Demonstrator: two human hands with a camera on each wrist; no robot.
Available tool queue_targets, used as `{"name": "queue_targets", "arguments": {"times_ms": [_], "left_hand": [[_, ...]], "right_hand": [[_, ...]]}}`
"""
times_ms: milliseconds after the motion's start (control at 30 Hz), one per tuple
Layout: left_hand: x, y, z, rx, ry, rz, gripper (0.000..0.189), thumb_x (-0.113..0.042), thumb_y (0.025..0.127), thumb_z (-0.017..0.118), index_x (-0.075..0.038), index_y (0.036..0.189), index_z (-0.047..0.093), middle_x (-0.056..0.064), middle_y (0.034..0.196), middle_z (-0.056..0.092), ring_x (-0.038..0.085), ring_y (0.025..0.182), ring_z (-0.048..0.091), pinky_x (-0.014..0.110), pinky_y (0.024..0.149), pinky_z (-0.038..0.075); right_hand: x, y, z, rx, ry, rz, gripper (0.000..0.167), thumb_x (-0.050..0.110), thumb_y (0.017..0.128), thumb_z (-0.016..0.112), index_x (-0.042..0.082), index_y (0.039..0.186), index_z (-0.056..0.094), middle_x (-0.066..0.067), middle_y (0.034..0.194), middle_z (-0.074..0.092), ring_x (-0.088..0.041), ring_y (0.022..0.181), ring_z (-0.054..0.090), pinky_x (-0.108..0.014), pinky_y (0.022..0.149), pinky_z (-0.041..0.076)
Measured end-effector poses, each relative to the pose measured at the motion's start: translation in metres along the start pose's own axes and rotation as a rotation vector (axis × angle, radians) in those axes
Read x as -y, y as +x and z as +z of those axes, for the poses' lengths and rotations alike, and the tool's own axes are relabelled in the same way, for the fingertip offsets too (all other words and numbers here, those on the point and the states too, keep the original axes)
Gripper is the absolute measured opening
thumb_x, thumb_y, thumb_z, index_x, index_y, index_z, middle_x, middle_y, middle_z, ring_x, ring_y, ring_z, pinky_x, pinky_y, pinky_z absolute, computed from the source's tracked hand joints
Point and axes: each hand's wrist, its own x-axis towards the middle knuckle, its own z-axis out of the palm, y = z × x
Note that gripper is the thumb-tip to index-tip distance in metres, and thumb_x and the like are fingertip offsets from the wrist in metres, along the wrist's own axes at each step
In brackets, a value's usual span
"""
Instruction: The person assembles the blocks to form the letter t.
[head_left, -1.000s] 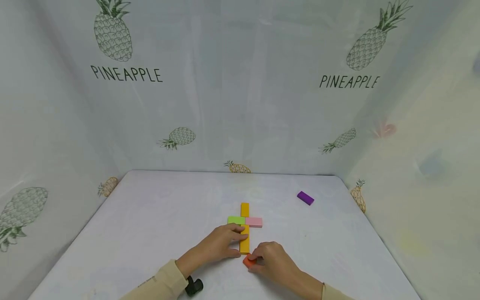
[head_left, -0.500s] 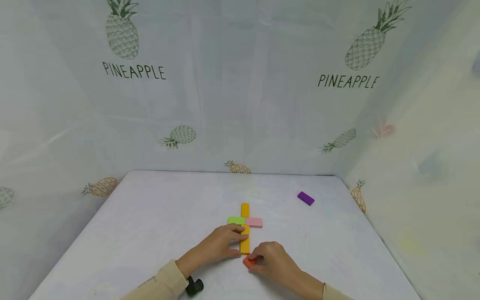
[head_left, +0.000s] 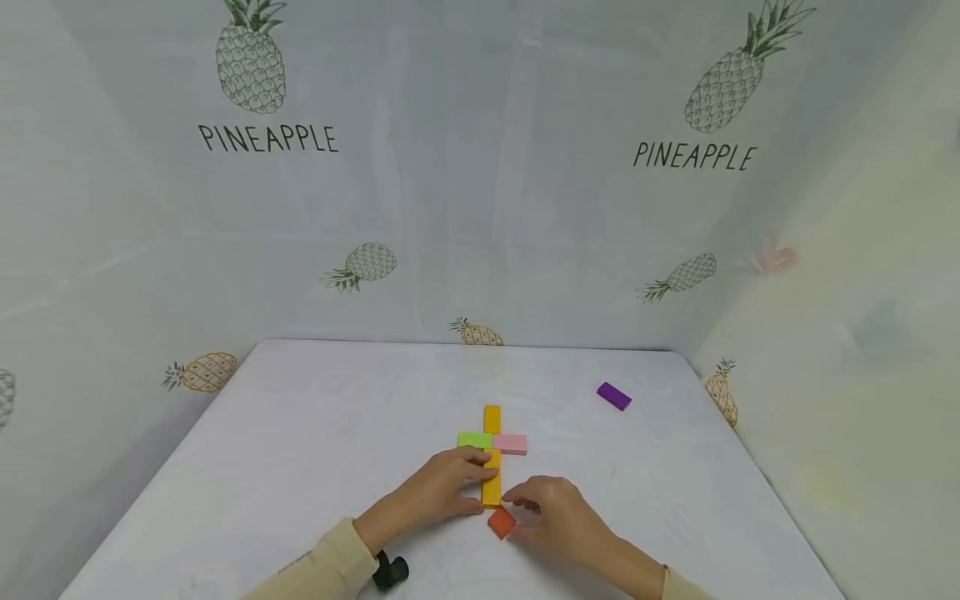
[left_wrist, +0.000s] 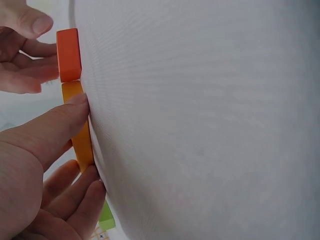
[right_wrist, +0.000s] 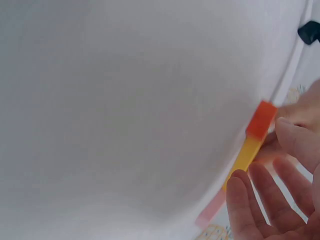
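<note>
My left hand (head_left: 437,487) holds a long yellow block (head_left: 491,493), thumb by its near end and fingertips over its far part. In the left wrist view that thumb rests along the side of the block (left_wrist: 83,145). An orange-red block (head_left: 502,522) lies turned at an angle by the yellow block's near end. Just right of it is my right hand (head_left: 558,521), fingers loosely bent and apart, holding nothing. Beyond the long block, a green block (head_left: 472,439) and a pink block (head_left: 511,444) lie side by side, with another yellow block (head_left: 492,419) behind them.
A purple block (head_left: 614,396) lies apart at the far right of the white table (head_left: 337,417). Near my left sleeve (head_left: 318,562) is a small black object (head_left: 392,572) of unclear kind. A pineapple-print cloth (head_left: 465,192) hangs around the back and sides.
My right hand has let go of the orange-red block and drawn slightly right, its fingers spreading. The block stays on the table. The left hand keeps its place on the yellow block.
</note>
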Motion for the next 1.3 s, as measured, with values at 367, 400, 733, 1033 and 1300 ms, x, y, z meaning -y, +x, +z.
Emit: {"name": "queue_targets", "arguments": {"times_ms": [367,400,733,1033,1300], "left_hand": [[-0.008,0.0,-0.001,0.022,-0.007,-0.042,0.056,-0.027,0.09,0.088,-0.015,0.142,0.07,0.0,0.152,0.061,0.022,0.137,0.057,0.043,0.116,0.049],[-0.008,0.0,-0.002,0.025,-0.01,-0.045,0.056,-0.027,0.09,0.088,-0.015,0.142,0.07,0.0,0.152,0.061,0.022,0.137,0.057,0.043,0.116,0.049],[-0.004,0.0,-0.005,0.03,-0.028,-0.028,0.056,-0.026,0.09,0.088,-0.015,0.142,0.069,0.0,0.152,0.061,0.021,0.138,0.057,0.041,0.116,0.048],[-0.002,0.003,-0.007,0.038,-0.009,-0.007,0.058,-0.027,0.091,0.087,-0.014,0.143,0.068,0.001,0.152,0.06,0.021,0.137,0.057,0.042,0.115,0.048],[-0.004,0.007,-0.009,0.046,-0.027,-0.028,0.058,-0.027,0.091,0.087,-0.014,0.144,0.068,0.001,0.154,0.059,0.021,0.139,0.056,0.043,0.116,0.048]], "right_hand": [[-0.026,0.001,-0.037,-0.082,-0.091,0.133,0.036,0.015,0.087,0.089,0.014,0.121,0.078,-0.001,0.116,0.077,-0.022,0.098,0.07,-0.034,0.081,0.062],[-0.029,0.002,-0.041,-0.101,-0.102,0.139,0.036,0.015,0.086,0.089,0.014,0.121,0.078,-0.001,0.116,0.077,-0.023,0.099,0.071,-0.034,0.082,0.062],[-0.068,0.013,-0.078,-0.264,-0.156,0.122,0.043,0.01,0.084,0.091,0.012,0.124,0.076,-0.004,0.123,0.073,-0.033,0.105,0.073,-0.045,0.087,0.063],[-0.108,0.027,-0.102,-0.323,-0.181,0.121,0.046,0.01,0.085,0.09,0.005,0.128,0.073,-0.017,0.126,0.071,-0.041,0.108,0.068,-0.053,0.088,0.06],[-0.138,0.04,-0.113,-0.318,-0.207,0.195,0.05,0.014,0.089,0.086,0.0,0.134,0.069,-0.025,0.132,0.066,-0.046,0.123,0.062,-0.064,0.105,0.051]]}}
